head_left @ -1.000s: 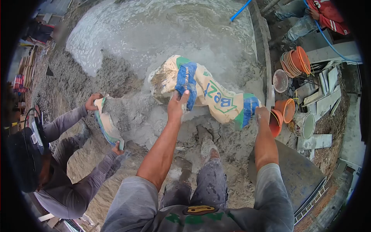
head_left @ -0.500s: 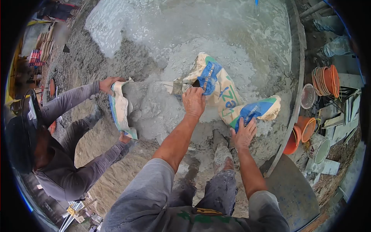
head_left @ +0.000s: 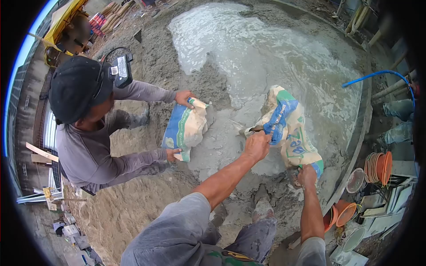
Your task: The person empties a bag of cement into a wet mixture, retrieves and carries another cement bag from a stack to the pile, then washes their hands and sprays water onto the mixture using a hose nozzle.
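Note:
A torn paper cement bag [head_left: 296,148], cream with blue and green print, lies crumpled over grey powder and wet mix in front of me. My left hand [head_left: 257,146] is closed on its torn edge near the dark opening. At the bag's near right end, my right hand [head_left: 307,176] is closed around the paper. Another torn cement bag piece [head_left: 188,128] is held at both ends by a co-worker to my left, with one hand [head_left: 184,98] at the top corner and the other hand [head_left: 173,154] at the bottom. What is inside my bag is hidden.
Watery grey slurry [head_left: 213,35] spreads ahead, bounded on the right by a curved rim [head_left: 364,111]. A blue hose [head_left: 372,76] reaches over that rim. Orange buckets [head_left: 344,213] stand at the right. Sand [head_left: 120,204] lies at the lower left, near the co-worker [head_left: 88,146].
My view has swung left. My right hand, earlier spread on the bag, is now closed on its end. The co-worker's bag piece has turned, showing more of its printed side.

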Demonstrator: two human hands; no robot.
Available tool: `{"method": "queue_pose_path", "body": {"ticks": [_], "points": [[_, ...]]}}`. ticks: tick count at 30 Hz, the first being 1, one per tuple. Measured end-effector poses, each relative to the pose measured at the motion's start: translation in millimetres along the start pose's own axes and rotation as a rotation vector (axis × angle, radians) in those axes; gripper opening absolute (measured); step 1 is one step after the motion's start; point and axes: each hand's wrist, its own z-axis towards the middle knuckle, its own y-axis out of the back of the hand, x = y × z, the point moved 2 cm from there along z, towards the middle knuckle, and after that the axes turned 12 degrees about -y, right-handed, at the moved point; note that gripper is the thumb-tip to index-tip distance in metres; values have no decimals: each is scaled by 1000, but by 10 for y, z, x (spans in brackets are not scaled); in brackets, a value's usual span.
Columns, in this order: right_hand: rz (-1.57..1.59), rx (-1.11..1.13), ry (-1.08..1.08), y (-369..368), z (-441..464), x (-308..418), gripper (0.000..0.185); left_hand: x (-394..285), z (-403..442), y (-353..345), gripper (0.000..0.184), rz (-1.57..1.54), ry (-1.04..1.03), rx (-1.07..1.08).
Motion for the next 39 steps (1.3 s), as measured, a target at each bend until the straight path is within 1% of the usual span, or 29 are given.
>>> {"method": "queue_pose_path", "body": {"ticks": [2,3,4,5,7,8,9,11,12,15,18,20,21,22,25,26,29,30,33,34,37,38,39], "points": [[193,-193,-36,181,-9,120,15,97,25,75,6,12,-3,-23],[301,-275,-60,237,40,187,16,153,128,239,6,26,-25,-86],[177,-227,76,129,42,246,18,121,116,355,6,14,-34,-106],[145,-170,41,13,-46,196,18,89,85,407,5,-14,-53,-119],[95,-135,7,171,73,362,20,183,182,603,5,23,-61,-163],[218,-249,-21,181,124,344,20,242,189,723,5,28,-48,-204],[163,-148,24,146,108,413,20,262,144,775,5,30,-36,-221],[67,52,121,78,-6,717,20,411,-40,699,5,103,24,-98],[206,-60,112,91,-33,842,21,476,-99,724,4,148,58,-60],[236,-188,146,75,-237,1284,21,424,-333,875,4,157,107,-103],[282,-110,167,30,-436,1623,21,478,-483,1027,4,150,137,-173],[336,-141,188,65,-591,1784,21,525,-557,1257,3,177,141,-177],[364,-155,192,69,-654,1815,20,542,-600,1352,4,188,140,-174],[232,-71,247,25,-679,1851,20,576,-658,1416,4,193,145,-185],[335,-28,157,116,-762,1891,20,743,-748,1617,5,221,162,-226],[338,-73,91,179,-768,1916,21,760,-791,1655,6,229,179,-243],[204,-43,212,226,-782,2098,22,828,-927,1619,6,215,204,-244],[215,-61,185,289,-772,2118,21,832,-951,1591,6,201,211,-244],[254,-106,91,472,-787,2125,20,645,-994,1602,5,170,109,-151],[322,-154,87,463,-736,1997,20,585,-997,1589,5,160,104,-156],[173,-223,150,465,-695,1634,21,311,-1018,1480,5,88,107,-163],[219,-241,66,506,-660,1524,21,229,-1017,1478,6,51,111,-168],[149,-229,81,495,-618,1443,21,166,-980,1478,6,14,111,-178]]}}
